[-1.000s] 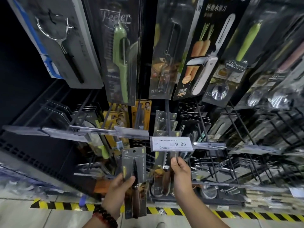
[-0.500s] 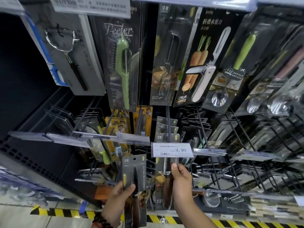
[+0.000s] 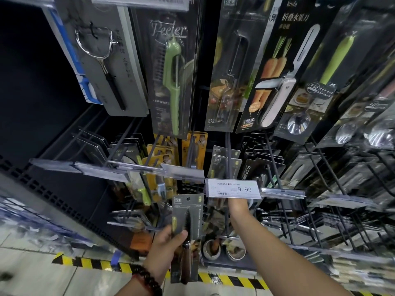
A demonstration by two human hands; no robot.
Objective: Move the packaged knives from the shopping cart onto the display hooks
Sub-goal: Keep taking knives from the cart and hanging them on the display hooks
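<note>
Right hand has risen behind the price tag, fingers hidden, grip unclear
Left hand grips the packaged knife upright below-left of the tag, blade tip up

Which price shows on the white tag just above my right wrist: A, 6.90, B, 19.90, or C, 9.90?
C: the white price tag on the hook rail reads 9.90, and the right hand reaches up behind it.
</note>
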